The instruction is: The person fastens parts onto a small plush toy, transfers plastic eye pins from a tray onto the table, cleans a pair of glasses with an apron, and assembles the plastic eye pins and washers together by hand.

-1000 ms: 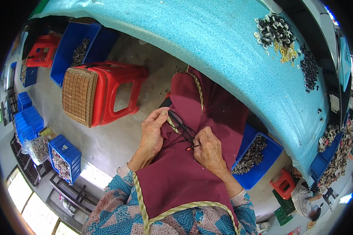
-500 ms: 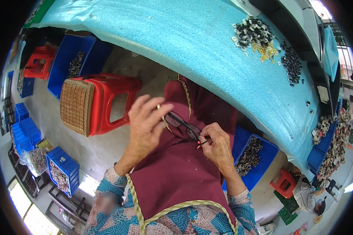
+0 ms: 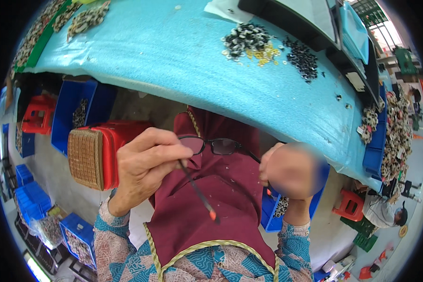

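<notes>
Before my chest I hold a pair of dark-framed eyeglasses (image 3: 223, 146) with both temple arms unfolded. My left hand (image 3: 143, 162) is closed in a pinch near the hinge of one arm, whose orange-marked tip points down toward me. My right hand (image 3: 289, 171) grips the other arm; a blur covers much of that hand, though bent fingers show at its edge. Beneath the glasses lies the maroon apron (image 3: 211, 202) with striped trim that I wear.
A table with a light-blue cover (image 3: 174, 47) stretches ahead, bearing small black-and-white rings (image 3: 246, 40), yellow rings (image 3: 266, 55) and black pieces (image 3: 301, 61). A red stool (image 3: 109, 150) with a woven pad stands left. Blue bins (image 3: 80, 237) sit on the floor. A person (image 3: 380, 211) is far right.
The glasses have opened out and come up level, with my hands moving farther apart. My left hand now grips an arm of them. The view has shifted, showing more of the table.
</notes>
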The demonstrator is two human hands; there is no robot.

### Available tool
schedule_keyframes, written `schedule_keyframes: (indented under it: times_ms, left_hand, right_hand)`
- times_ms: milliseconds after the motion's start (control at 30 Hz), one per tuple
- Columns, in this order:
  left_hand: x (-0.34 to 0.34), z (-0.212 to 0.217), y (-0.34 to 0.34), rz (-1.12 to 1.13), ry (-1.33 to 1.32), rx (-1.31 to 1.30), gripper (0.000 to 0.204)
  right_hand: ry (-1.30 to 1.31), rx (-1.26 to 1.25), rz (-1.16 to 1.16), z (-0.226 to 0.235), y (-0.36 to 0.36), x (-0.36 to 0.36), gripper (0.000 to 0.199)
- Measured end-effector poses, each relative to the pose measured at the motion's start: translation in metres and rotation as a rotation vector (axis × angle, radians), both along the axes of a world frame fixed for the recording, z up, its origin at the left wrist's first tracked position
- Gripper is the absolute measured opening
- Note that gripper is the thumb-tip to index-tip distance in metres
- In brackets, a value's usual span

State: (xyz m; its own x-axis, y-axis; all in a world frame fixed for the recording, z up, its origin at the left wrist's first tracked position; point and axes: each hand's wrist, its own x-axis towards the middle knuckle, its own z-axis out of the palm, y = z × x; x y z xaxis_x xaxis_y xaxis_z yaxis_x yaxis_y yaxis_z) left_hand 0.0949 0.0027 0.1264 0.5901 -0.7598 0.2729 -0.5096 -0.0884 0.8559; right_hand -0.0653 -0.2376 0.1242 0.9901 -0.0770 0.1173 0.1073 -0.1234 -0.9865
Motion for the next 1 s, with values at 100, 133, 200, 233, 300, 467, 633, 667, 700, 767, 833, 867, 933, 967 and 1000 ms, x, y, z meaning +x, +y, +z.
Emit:
schedule_keyframes:
  times_ms: [100, 133, 200, 233, 300, 467, 633, 667, 700, 767, 833, 867, 933, 967, 1000]
  left_hand:
    - [0.007, 0.021, 0.004, -0.14, -0.106, -0.177, 0.018]
    - [0.008, 0.025, 0.005, -0.149, -0.115, -0.181, 0.018]
    - [0.005, 0.036, 0.009, -0.222, 0.039, -0.353, 0.017]
    - [0.006, 0.034, 0.009, -0.229, -0.006, -0.386, 0.015]
    - [0.007, 0.035, 0.002, -0.301, -0.003, -0.478, 0.013]
    - [0.01, 0.054, 0.002, -0.484, 0.033, -0.59, 0.017]
    - [0.016, 0.078, -0.004, -0.642, 0.005, -0.562, 0.02]
    - [0.018, 0.081, -0.001, -0.653, 0.016, -0.532, 0.025]
    - [0.018, 0.083, 0.0, -0.672, 0.029, -0.498, 0.03]
    - [0.017, 0.086, -0.002, -0.695, 0.046, -0.464, 0.035]
    - [0.016, 0.088, -0.002, -0.677, 0.101, -0.48, 0.037]
    - [0.016, 0.092, 0.0, -0.669, 0.103, -0.473, 0.037]
    - [0.017, 0.101, 0.003, -0.725, 0.211, -0.423, 0.038]
    - [0.016, 0.104, 0.004, -0.716, 0.211, -0.415, 0.038]
    - [0.014, 0.106, 0.003, -0.7, 0.169, -0.436, 0.039]
  right_hand:
    - [-0.268, 0.0, 0.036, 0.022, -0.009, -0.001, 0.013]
    - [-0.417, 0.035, 0.074, 0.031, -0.01, -0.001, 0.01]
    - [-0.496, 0.035, 0.263, 0.057, -0.018, 0.008, 0.007]
    - [-0.555, 0.033, 0.45, 0.067, -0.021, 0.008, 0.005]
    - [-0.565, -0.028, 0.499, 0.094, -0.023, 0.0, 0.004]
    - [-0.637, -0.009, 0.594, 0.12, -0.017, -0.001, 0.011]
    - [-0.657, 0.046, 0.495, 0.144, -0.011, -0.013, 0.006]
    - [-0.612, 0.069, 0.51, 0.148, -0.011, -0.015, 0.005]
    - [-0.562, 0.072, 0.498, 0.152, -0.012, -0.019, 0.005]
    - [-0.579, 0.06, 0.52, 0.155, -0.016, -0.022, 0.005]
    - [-0.599, 0.061, 0.554, 0.157, -0.011, -0.028, 0.006]
    - [-0.544, 0.025, 0.307, 0.16, 0.0, -0.036, 0.009]
    - [-0.481, -0.003, 0.064, 0.158, 0.005, -0.038, 0.013]
    - [-0.636, 0.048, 0.139, 0.154, 0.002, -0.037, 0.01]
    - [-0.702, 0.048, 0.179, 0.154, -0.002, -0.035, 0.01]
